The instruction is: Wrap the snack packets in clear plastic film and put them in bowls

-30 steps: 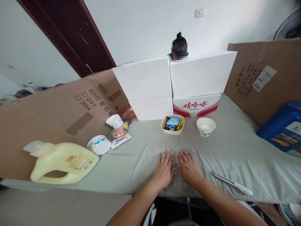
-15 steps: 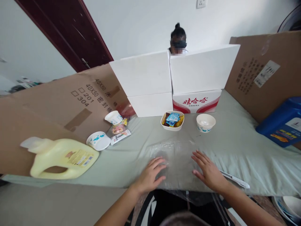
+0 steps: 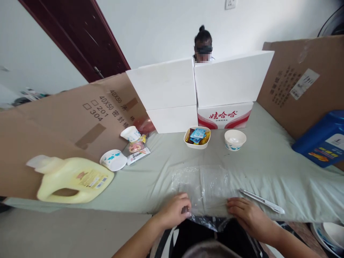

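A clear plastic bag (image 3: 205,181) lies flat and crinkled on the table in front of me, its near end hanging over the edge above my lap. My left hand (image 3: 174,211) has its fingers curled toward the thumb at the bag's near left corner. At the near right side, my right hand (image 3: 249,216) is closed over the bag's edge, its thumb hidden beneath the fingers. Just beyond that hand, a white utility knife (image 3: 262,200) rests slantwise on the cloth. Farther back stands a white tub (image 3: 197,146) filled with small snack packets (image 3: 198,135).
White paper bowls (image 3: 235,139) stand right of the tub. At left are a tipped bowl (image 3: 114,160), snack packs (image 3: 138,156) and a yellow jug (image 3: 77,179). A blue jug (image 3: 322,139) leans at right. White boxes (image 3: 169,86) form a back wall; a person (image 3: 203,39) is behind.
Both hands have drawn back toward the table's near edge and closed from spread fingers onto the bag's near end. The utility knife is now uncovered.
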A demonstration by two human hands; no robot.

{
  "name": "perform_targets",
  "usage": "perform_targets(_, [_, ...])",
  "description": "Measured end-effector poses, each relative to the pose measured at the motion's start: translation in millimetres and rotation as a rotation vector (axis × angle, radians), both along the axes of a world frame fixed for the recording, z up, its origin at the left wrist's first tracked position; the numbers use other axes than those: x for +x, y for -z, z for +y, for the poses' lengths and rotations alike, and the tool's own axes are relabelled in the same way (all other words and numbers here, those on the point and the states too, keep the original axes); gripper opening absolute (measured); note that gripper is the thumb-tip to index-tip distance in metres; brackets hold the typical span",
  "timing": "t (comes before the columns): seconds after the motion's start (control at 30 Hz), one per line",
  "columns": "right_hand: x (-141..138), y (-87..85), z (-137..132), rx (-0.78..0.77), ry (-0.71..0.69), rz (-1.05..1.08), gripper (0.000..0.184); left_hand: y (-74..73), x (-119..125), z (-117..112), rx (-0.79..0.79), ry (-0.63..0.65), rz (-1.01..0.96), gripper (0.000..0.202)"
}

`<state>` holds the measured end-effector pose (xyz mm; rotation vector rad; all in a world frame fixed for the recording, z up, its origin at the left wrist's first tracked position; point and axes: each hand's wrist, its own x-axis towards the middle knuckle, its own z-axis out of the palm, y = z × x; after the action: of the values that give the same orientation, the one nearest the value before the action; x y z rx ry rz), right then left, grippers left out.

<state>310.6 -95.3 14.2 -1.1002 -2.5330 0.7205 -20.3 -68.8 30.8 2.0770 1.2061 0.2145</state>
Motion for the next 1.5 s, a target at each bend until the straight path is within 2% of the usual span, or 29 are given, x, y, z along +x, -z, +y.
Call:
perform_targets(0.1, [-1, -4.0, 4, -0.102, 0.092, 0.079, 0.032, -1.2, -17, 12, -0.244, -0.093, -0.274, 0.027])
perform_targets(0.2, [-4, -1.1, 16, -0.221, 0.251, 0.141, 0.032, 5.7, -29, 27, -0.439, -0.185, -0.556, 0.043])
perform_targets(0.27, [-7, 4.1, 28, -0.321, 0.342, 0.226, 0.036, 12.8, -31, 38, -0.446, -0.314, -0.663, 0.045])
perform_targets(0.33, [-9, 9.7, 40, -0.401, 0.394, 0.359, 0.046, 19.3, -29, 49, -0.380, -0.449, -0.700, 0.043])
perform_targets(0.47, [-13, 18.1, 57, -0.409, 0.331, 0.591, 0.060, 27.4, -22, 66, -0.230, -0.547, -0.686, 0.048])
perform_targets(0.53, [-17, 23.1, 61, -0.388, 0.300, 0.605, 0.074, 31.2, -20, 72, -0.186, -0.577, -0.671, 0.050])
perform_targets(0.6, [-25, 29.9, 65, -0.369, 0.376, 0.569, 0.078, 36.5, -18, 77, -0.161, -0.610, -0.662, 0.051])
perform_targets(0.7, [-37, 40.3, 69, -0.329, 0.557, 0.550, 0.059, 47.1, -16, 82, -0.094, -0.660, -0.667, 0.057])
perform_targets(0.83, [-46, 43.7, 74, -0.271, 0.658, 0.481, 0.040, 58.3, -17, 85, 0.045, -0.722, -0.627, 0.054])
perform_targets(0.93, [-48, 39.0, 77, -0.241, 0.701, 0.361, 0.039, 60.3, -19, 85, 0.150, -0.735, -0.559, 0.048])
perform_targets(1.0, [-50, 35.1, 79, -0.169, 0.731, 0.292, 0.039, 58.9, -18, 85, 0.198, -0.721, -0.526, 0.045])
perform_targets(1.07, [-51, 31.5, 81, -0.022, 0.714, 0.232, 0.040, 56.6, -17, 85, 0.224, -0.696, -0.507, 0.043])
perform_targets(1.17, [-54, 27.8, 84, 0.179, 0.556, 0.180, 0.035, 53.7, -14, 86, 0.246, -0.660, -0.502, 0.041])
perform_targets(1.23, [-55, 26.9, 86, 0.173, 0.492, 0.164, 0.027, 53.3, -14, 86, 0.259, -0.645, -0.485, 0.040])
perform_targets(1.27, [-56, 26.9, 88, 0.138, 0.505, 0.152, 0.028, 53.6, -14, 86, 0.264, -0.643, -0.470, 0.040])
perform_targets(1.37, [-55, 27.4, 95, 0.034, 0.649, 0.087, 0.032, 54.8, -17, 86, 0.264, -0.644, -0.403, 0.042])
perform_targets(1.5, [-53, 23.8, 106, 0.004, 0.783, -0.034, 0.033, 54.4, -19, 84, 0.253, -0.610, -0.306, 0.044])
